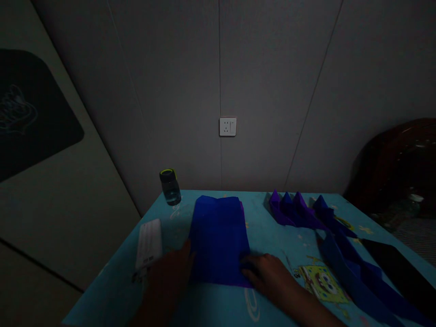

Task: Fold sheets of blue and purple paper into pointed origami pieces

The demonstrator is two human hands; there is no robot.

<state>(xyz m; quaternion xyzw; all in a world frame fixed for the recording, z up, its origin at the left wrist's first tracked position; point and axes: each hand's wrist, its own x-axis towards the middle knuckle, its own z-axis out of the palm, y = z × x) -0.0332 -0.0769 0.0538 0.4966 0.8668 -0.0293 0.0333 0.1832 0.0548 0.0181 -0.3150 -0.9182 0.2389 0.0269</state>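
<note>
Blue paper [220,236] lies flat at the middle of the table, with a purple edge showing along its right side and bottom. At its lower left edge is my left hand [172,268], dark and blurred, its fingers hard to make out. My right hand [265,270] touches the lower right edge, thumb and forefinger apart, with nothing gripped between them. Several folded purple and blue paper boats [296,211] stand at the back right. Larger folded blue paper shapes [357,277] rest at the right front.
A white power bank [150,243] lies left of the paper, and a water bottle [170,187] stands at the back left corner. A dark flat object [398,268] lies at the right edge of the patterned tablecloth [272,245]. Behind the table rises a wall with a socket [228,126].
</note>
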